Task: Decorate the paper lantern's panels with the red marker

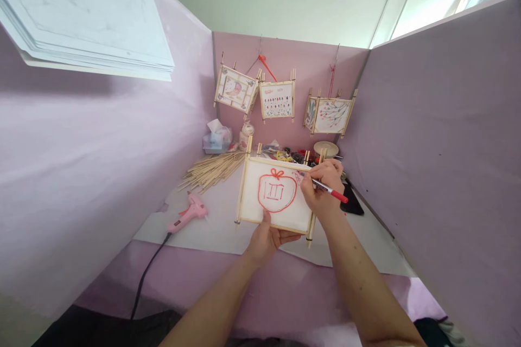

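Observation:
A lantern (249,195) framed with thin wooden sticks is held up above the table, its white panel facing me. On the panel is a red rounded outline with a bow on top and lines inside it. My left hand (266,238) grips the lantern's lower edge, thumb on the front and fingers beneath. My right hand (324,187) is closed around a red-capped marker pen (328,188). The pen's tip is at the panel's upper right, by some small red marks; whether it touches the paper I cannot tell.
A pink glue gun (190,213) with a dark cord lies left, near a pile of wooden sticks (215,169). Finished lanterns (277,101) hang behind. A tissue box (217,140), a round dish (326,148) and a black flat object (352,200) are on the table. Partitions flank both sides.

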`<state>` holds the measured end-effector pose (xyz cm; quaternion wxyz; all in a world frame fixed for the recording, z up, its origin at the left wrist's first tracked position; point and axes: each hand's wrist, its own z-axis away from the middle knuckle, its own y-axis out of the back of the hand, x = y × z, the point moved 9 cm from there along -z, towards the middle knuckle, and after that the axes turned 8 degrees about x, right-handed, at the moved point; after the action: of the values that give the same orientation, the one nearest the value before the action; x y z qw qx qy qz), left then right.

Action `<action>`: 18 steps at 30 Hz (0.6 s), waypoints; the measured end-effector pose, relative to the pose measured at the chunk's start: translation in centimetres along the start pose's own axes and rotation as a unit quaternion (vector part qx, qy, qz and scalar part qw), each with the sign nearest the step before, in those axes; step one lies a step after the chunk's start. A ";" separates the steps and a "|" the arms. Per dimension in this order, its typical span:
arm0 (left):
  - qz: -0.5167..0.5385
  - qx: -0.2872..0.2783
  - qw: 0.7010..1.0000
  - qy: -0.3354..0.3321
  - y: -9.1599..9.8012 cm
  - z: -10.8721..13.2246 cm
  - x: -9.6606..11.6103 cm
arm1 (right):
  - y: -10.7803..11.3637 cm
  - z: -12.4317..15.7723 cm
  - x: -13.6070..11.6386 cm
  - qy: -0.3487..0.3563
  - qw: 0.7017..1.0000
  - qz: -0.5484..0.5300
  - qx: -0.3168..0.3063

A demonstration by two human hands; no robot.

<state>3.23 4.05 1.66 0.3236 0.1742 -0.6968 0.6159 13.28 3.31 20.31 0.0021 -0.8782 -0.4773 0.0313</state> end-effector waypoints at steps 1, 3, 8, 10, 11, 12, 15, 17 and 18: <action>0.000 0.000 1.000 0.001 0.0 0.0 0.0 | 0.0 0.0 0.1 -0.002 1.000 0.001 0.000; 0.000 0.001 1.000 0.001 0.1 0.0 -0.1 | 0.0 0.0 0.1 -0.002 1.000 0.004 0.001; 0.007 0.000 1.000 -0.001 0.3 -0.1 -0.2 | 0.1 -0.1 -0.1 0.007 1.000 0.000 0.005; 0.008 -0.002 1.000 0.000 0.3 -0.1 -0.2 | 0.1 -0.1 -0.1 0.004 1.000 0.000 0.006; 0.006 -0.002 1.000 0.002 0.3 -0.1 -0.2 | 0.1 -0.1 -0.1 0.002 1.000 0.000 0.006; 0.004 -0.004 1.000 0.003 0.2 -0.1 -0.2 | 0.1 -0.2 -0.1 0.001 1.000 0.000 0.007; -0.002 -0.004 1.000 0.001 0.2 0.0 -0.1 | 0.3 -0.2 -0.1 -0.010 1.000 -0.014 0.015; -0.007 -0.003 1.000 0.002 0.1 0.0 -0.1 | 0.9 -0.1 0.2 -0.035 0.998 -0.033 0.040; -0.010 -0.003 1.000 0.002 0.1 0.0 -0.1 | 1.3 -0.1 0.4 -0.050 0.996 -0.044 0.057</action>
<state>3.27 4.04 1.53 0.3318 0.1794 -0.6959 0.6112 14.60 2.88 20.37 0.0297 -0.8520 -0.5127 0.1022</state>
